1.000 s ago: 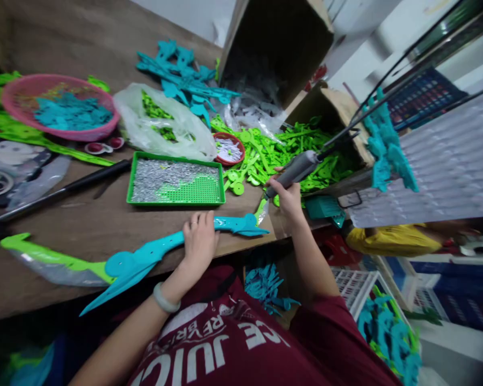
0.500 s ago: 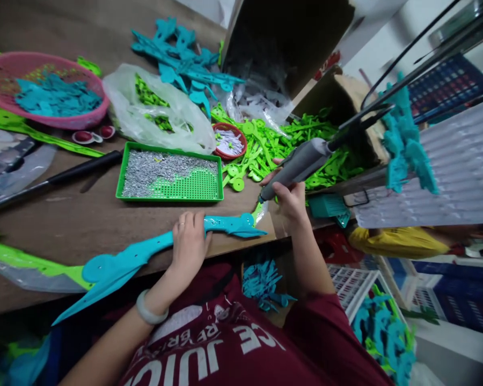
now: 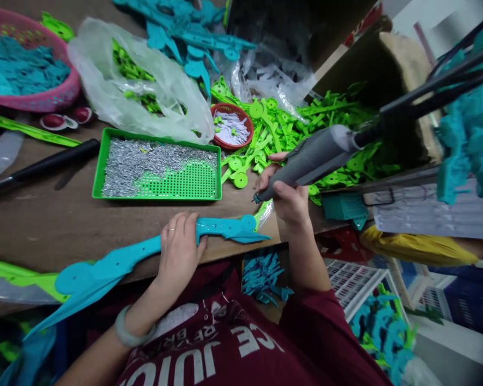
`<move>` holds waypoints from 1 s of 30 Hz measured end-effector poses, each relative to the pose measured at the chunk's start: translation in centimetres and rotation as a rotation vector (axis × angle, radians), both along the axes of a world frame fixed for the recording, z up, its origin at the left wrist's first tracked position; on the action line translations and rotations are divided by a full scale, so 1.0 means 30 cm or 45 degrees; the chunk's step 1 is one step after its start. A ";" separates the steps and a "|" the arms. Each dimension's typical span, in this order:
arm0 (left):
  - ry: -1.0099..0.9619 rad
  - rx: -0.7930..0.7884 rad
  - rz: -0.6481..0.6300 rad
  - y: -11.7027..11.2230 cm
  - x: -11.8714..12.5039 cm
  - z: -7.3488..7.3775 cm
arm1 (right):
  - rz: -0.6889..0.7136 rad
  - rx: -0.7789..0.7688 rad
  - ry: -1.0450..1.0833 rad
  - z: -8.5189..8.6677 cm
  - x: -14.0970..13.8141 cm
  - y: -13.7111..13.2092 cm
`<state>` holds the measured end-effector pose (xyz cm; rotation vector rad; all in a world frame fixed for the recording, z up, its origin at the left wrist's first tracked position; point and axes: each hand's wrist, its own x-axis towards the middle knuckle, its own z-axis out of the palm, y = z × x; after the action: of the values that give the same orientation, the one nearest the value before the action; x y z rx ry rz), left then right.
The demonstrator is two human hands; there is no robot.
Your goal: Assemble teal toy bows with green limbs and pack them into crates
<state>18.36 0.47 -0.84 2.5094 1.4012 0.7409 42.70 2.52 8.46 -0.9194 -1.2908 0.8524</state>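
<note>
Beneath the left hand (image 3: 180, 247), I have the blue part (image 3: 221, 227) lying along the near edge of the table (image 3: 44, 225), its pointed left end hanging past that edge. The left hand is curled closed over the middle of the part, fingers together on top, thumb on the near side; it grips much the same stretch as half a second ago. To its left, a green blade (image 3: 20, 273) sticks out of the blue part; to its right, a small green piece (image 3: 263, 212) shows at the other end.

Just past that piece is the right hand (image 3: 294, 208), wrapped round the grey driver (image 3: 312, 163). What I see changed is here: the driver's tip was at the green piece, and now it stands off to the left, apparently lifted clear. I judge that the tool is out of contact and only the left hand steadies the work. How that joint stands, I can't make out.

Ahead of the left hand sits the tray (image 3: 169, 187), silver pins (image 3: 132, 161) heaped inside, and behind it the bag (image 3: 99, 75). Beyond the right hand come the bowl (image 3: 250, 140) and loose green parts (image 3: 261, 131).
</note>
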 end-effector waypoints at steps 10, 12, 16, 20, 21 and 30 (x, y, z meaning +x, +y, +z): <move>0.044 -0.002 0.015 -0.005 0.002 0.002 | -0.172 -0.022 0.052 0.026 -0.002 -0.007; 0.044 -0.006 0.016 -0.006 0.003 0.001 | -0.204 -0.041 0.056 0.031 -0.005 -0.007; 0.004 -0.026 -0.010 -0.006 -0.001 0.008 | -0.222 -0.055 0.048 0.039 -0.007 -0.008; -0.020 -0.015 -0.024 -0.003 -0.004 0.011 | -0.261 -0.037 0.029 0.027 0.000 -0.017; -0.021 -0.014 -0.027 -0.002 -0.004 0.011 | -0.269 -0.045 0.016 0.021 0.003 -0.019; 0.008 0.059 -0.242 -0.009 -0.007 0.051 | -0.217 0.002 0.061 -0.027 0.033 -0.010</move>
<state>18.14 0.19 0.69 2.6354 1.1388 0.7365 43.70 2.23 7.65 -0.9872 -1.1540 0.7354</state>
